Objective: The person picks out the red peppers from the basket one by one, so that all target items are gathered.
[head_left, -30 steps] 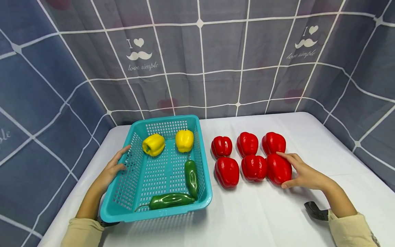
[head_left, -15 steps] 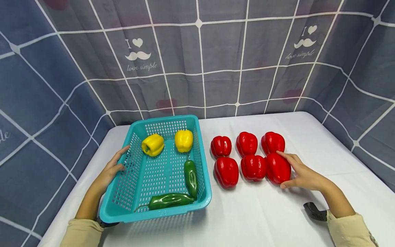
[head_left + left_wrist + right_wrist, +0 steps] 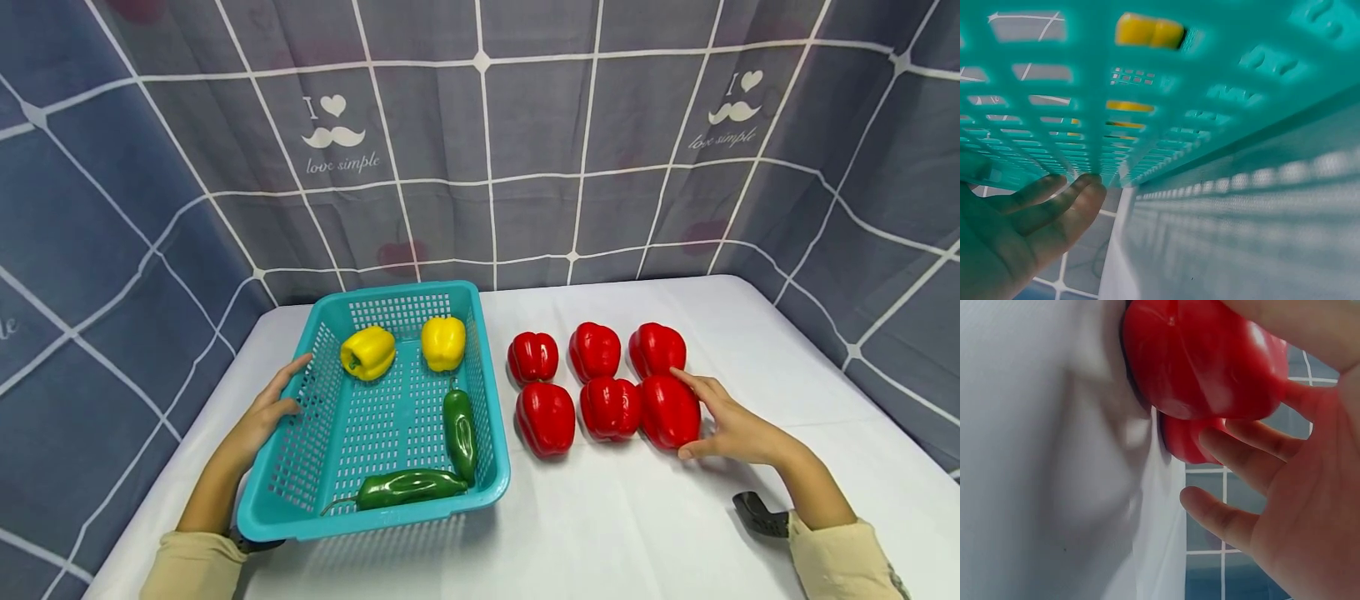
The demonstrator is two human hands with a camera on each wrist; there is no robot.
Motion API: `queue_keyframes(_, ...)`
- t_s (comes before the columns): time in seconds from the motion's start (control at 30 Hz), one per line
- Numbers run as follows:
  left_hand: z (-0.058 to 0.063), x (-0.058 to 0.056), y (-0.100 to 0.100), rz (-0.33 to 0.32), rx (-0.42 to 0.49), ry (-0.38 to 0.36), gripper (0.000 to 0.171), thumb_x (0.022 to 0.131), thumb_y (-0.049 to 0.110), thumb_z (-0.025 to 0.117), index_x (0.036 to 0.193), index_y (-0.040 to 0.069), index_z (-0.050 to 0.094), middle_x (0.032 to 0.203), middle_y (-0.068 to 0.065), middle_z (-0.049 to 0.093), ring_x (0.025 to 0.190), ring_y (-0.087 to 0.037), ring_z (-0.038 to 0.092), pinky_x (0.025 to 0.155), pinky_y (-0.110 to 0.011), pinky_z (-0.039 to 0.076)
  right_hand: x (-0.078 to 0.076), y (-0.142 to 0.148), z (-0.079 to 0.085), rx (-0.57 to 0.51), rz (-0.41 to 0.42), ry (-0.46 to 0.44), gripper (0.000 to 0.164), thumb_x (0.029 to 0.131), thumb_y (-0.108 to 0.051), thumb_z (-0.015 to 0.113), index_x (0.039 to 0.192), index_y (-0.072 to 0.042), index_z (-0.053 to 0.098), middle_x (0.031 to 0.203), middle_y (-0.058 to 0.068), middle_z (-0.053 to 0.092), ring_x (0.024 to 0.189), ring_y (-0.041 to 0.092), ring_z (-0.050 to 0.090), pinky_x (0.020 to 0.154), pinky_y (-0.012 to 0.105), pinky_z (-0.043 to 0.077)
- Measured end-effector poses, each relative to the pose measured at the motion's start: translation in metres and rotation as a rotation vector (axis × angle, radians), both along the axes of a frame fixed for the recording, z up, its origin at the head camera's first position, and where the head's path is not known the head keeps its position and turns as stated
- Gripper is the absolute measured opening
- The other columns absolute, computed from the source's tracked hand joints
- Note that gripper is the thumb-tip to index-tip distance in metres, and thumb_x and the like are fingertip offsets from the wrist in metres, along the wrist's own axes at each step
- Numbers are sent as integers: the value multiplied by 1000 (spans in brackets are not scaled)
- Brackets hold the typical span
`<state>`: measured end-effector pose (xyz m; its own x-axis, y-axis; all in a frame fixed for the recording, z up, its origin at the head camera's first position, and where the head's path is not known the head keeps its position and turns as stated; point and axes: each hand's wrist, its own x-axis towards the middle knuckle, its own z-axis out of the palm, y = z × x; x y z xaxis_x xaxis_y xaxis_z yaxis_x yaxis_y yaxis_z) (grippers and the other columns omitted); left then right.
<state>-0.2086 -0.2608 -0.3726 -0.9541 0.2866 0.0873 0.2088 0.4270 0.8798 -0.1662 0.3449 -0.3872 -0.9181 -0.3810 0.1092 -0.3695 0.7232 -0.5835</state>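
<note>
My left hand [image 3: 258,421] rests at the left wall of a teal perforated basket [image 3: 281,475], index finger and thumb at its rim in the head view. The left wrist view shows other fingers [image 3: 1063,215] loosely extended along the outside wall. My right hand [image 3: 738,429] spreads around the nearest-right red bell pepper [image 3: 670,412], index finger at its far end and thumb by its near end. Its remaining fingers [image 3: 1235,456] extend without curling in the right wrist view. The pepper sits on the white tablecloth.
Inside the basket are two yellow bell peppers [image 3: 368,352] and two long green peppers [image 3: 460,437]. Several more red bell peppers [image 3: 546,419] stand in two rows right of the basket. A dark checked curtain [image 3: 540,125] encloses the table [image 3: 585,533] at back and sides.
Both hands keep their places at the basket and the red bell pepper. The whole head view has shifted slightly, so everything appears a little farther left.
</note>
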Motion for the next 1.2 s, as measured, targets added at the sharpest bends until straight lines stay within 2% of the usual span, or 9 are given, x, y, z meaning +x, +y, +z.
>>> queue_keyframes(0.1,-1,-1,1,1,-4,3,72,80,1,37,147,9,12,149,-24,7,114,-21,33,77,-23,40,0,3,0,-2,3,17,106,61,-26,81,143,-2,19,124,22,34,111,37,36,82,64,37)
queue_keyframes(0.23,0,-3,3,-7,13,-10,72,80,1,37,147,8,11,149,-25,6,116,-32,32,76,-25,41,0,8,1,-17,8,25,105,63,-23,81,144,-3,18,126,21,33,115,23,41,82,66,35)
queue_keyframes(0.33,3,-4,3,-10,22,-15,72,80,1,36,147,8,10,149,-25,5,117,-37,30,76,-24,41,-1,10,3,-34,12,4,104,65,-21,79,145,-3,16,129,22,31,118,28,40,81,67,34)
queue_keyframes(0.4,4,-4,3,-9,23,-14,72,80,1,36,147,7,10,149,-25,5,117,-38,29,76,-23,40,-2,11,4,-40,11,-11,103,66,-21,78,145,-3,15,131,24,29,116,42,38,80,67,34)
queue_keyframes(0.47,4,-4,3,-9,21,-13,72,79,0,36,147,6,10,149,-25,5,118,-38,29,76,-23,40,-3,11,5,-38,4,-29,102,67,-21,78,145,-4,15,132,24,28,116,47,37,80,66,35)
queue_keyframes(0.7,1,-4,2,5,12,-16,73,79,0,36,147,7,10,149,-26,7,116,-35,32,75,-23,42,-5,13,7,-37,-35,-63,96,71,-22,74,144,-3,15,136,26,24,116,49,37,81,66,35)
queue_keyframes(1.0,-1,-8,1,-6,21,14,72,79,-1,38,146,4,11,150,-25,5,122,-40,24,77,-19,35,-7,21,10,-49,-64,-55,87,77,-19,69,144,-3,15,137,26,23,116,50,36,83,64,34)
queue_keyframes(1.07,-1,-10,2,-2,11,15,71,81,0,38,146,4,11,150,-25,5,124,-41,21,81,-23,34,-10,25,12,-47,-80,-52,85,80,-20,66,145,-4,14,138,27,23,117,49,35,84,63,35)
queue_keyframes(1.2,1,-14,2,-4,19,13,66,86,2,37,146,2,10,151,-24,2,130,-45,12,93,-48,28,-24,40,17,-48,-131,-60,81,86,-22,59,145,-3,8,139,30,21,119,51,32,88,62,32)
